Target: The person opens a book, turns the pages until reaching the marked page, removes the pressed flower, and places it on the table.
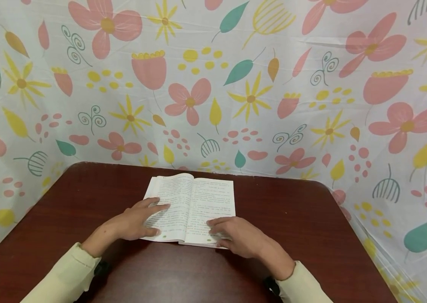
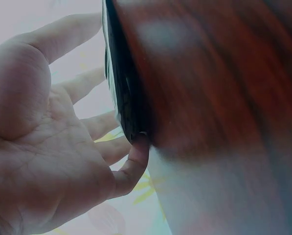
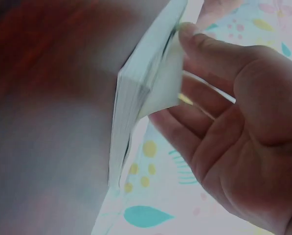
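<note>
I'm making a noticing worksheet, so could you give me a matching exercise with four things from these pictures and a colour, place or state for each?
1. Book
2. Table
3. Left hand
4. Backdrop cloth

A. At the left page
B. White with a floral print
C. Showing two facing pages of print
D. Dark reddish brown

Pairs: 1-C, 2-D, 3-A, 4-B

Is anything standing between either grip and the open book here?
No, nothing visible blocks the open book: the left grip lies over its left page, the right grip over the lower outer edge of its right page, with no other object in between.
</note>
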Tool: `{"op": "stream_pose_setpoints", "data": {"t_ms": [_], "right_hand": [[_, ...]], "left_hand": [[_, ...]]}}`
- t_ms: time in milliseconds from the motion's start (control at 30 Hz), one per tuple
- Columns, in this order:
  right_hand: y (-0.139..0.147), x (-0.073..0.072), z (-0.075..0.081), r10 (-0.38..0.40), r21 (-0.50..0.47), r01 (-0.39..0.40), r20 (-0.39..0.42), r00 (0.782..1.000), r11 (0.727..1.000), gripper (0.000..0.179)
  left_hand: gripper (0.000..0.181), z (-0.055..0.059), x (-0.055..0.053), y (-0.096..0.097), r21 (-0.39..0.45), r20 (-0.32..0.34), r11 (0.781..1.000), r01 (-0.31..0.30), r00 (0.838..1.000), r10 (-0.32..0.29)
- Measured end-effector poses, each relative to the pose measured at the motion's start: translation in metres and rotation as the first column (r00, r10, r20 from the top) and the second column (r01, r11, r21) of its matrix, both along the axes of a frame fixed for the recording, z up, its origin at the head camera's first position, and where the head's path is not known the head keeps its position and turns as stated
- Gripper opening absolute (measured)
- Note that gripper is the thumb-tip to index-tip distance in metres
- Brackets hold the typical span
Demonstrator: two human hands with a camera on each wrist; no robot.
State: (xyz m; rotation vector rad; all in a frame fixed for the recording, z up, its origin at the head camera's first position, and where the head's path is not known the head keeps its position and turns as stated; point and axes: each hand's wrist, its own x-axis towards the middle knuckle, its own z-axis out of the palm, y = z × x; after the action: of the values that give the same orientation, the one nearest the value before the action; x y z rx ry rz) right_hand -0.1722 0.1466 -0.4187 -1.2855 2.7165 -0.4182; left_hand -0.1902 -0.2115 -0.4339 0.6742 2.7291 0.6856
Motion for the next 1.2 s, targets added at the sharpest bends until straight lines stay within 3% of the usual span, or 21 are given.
{"op": "stream_pose_setpoints", "data": {"t_ms": [233,400,600,700,767,900,1000,1067,1133,1200], "right_hand": [[0.007,-0.004,0.003,0.052,-0.078,-0.052,-0.002,0.999,0.996,0.018],[0.006,-0.004,0.002,0.016,-0.107,-0.019,-0.034,0.999,0.994,0.013],[0.001,-0.001,0.002,-0.034,-0.101,0.020,-0.137,0.990,0.995,0.011],[-0.002,0.000,0.002,-0.054,-0.135,0.031,-0.174,0.983,0.990,0.013],[-0.003,0.000,0.003,-0.084,-0.187,0.054,-0.156,0.984,0.981,0.015],[-0.007,0.002,0.003,-0.172,-0.369,0.134,-0.071,0.983,0.920,0.021],[-0.011,0.005,0.001,-0.284,-0.467,0.225,-0.058,0.957,0.855,0.021],[-0.012,0.006,-0.001,-0.376,-0.492,0.307,-0.046,0.925,0.814,0.037],[-0.014,0.006,-0.004,-0.448,-0.506,0.390,0.009,0.894,0.769,0.064],[-0.014,0.005,-0.005,-0.445,-0.525,0.420,0.085,0.891,0.741,0.080]], "left_hand": [[0.076,0.000,-0.001,-0.001,-0.001,0.013,1.000,-0.001,1.000,0.001],[0.076,0.000,-0.001,-0.001,0.003,0.011,1.000,0.006,1.000,-0.006],[0.077,0.002,0.000,-0.001,0.004,0.013,1.000,0.015,1.000,-0.015],[0.078,0.002,0.001,-0.001,0.002,0.019,1.000,0.015,1.000,-0.015],[0.079,0.002,0.001,-0.001,-0.001,0.019,1.000,0.016,1.000,-0.016],[0.079,0.002,0.002,0.000,-0.009,0.017,1.000,0.016,1.000,-0.015],[0.080,0.002,0.002,0.000,-0.009,0.015,1.000,0.021,1.000,-0.021],[0.080,0.002,0.002,-0.001,-0.007,0.012,1.000,0.026,1.000,-0.026],[0.078,0.003,0.001,-0.002,-0.003,0.005,1.000,0.030,1.000,-0.030],[0.073,0.002,0.000,-0.002,0.011,0.001,1.000,0.021,1.000,-0.021]]}}
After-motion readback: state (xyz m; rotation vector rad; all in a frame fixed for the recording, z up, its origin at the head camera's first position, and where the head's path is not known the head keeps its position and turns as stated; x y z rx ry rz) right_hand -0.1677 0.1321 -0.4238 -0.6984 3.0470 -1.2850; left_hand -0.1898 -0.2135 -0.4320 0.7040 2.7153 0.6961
